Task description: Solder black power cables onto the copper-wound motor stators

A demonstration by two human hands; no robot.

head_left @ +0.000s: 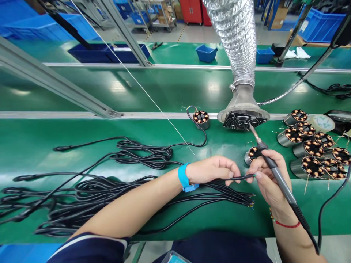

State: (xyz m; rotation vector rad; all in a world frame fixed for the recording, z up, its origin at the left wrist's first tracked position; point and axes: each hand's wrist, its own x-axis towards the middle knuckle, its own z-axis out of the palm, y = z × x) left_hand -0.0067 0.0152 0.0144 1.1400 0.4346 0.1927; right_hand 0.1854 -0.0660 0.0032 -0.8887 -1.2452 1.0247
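Between both hands runs the end of a black cable [238, 178]. My left hand [216, 168], with a blue wrist strap, is closed around the cable. At the cable's tip, the fingers of my right hand [270, 177] pinch it, while a soldering iron [277, 173] rests across the same hand, tip pointing up and left. Partly hidden behind my right hand is a motor stator [250, 156] with copper windings. Beneath my left forearm lies a bundle of black cables [109, 193], its stripped ends showing coloured wires [251, 201].
A fume extractor hood [244, 109] on a silver duct hangs beyond the iron's tip. Several stators [312, 148] stand at the right. Another stator [201, 118], with a cable attached, sits near the rail. A thin white strand [142, 89] slants down to the bench.
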